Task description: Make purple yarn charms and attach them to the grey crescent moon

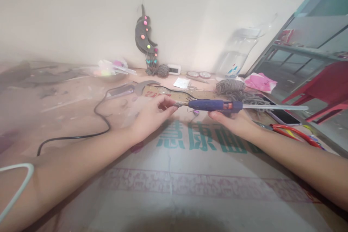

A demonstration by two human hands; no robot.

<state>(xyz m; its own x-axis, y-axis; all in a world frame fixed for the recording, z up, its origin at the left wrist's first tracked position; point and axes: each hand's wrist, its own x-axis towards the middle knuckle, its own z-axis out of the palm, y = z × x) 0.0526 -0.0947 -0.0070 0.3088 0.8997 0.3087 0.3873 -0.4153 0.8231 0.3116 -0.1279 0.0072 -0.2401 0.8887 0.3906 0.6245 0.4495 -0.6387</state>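
My right hand (231, 119) grips a blue hot glue gun (206, 105), held level with its nozzle pointing left. A long clear glue stick (274, 107) juts out from the back of the gun. Pinched between the thumb and fingers of my left hand (163, 107) is a small grey piece (178, 104), too small to make out exactly. The nozzle meets or nearly meets that piece. Below the gun, a small purple bit (196, 112) shows on the printed sheet (152, 195) that covers the table.
A grey crescent ornament with pompoms (143, 36) leans on the wall. Grey yarn (231, 87), a plastic jug (237, 54), a phone (282, 112) and red-handled scissors (296, 132) lie to the right. A black cable (108, 123) curves across the left. A red chair (323, 83) stands beyond.
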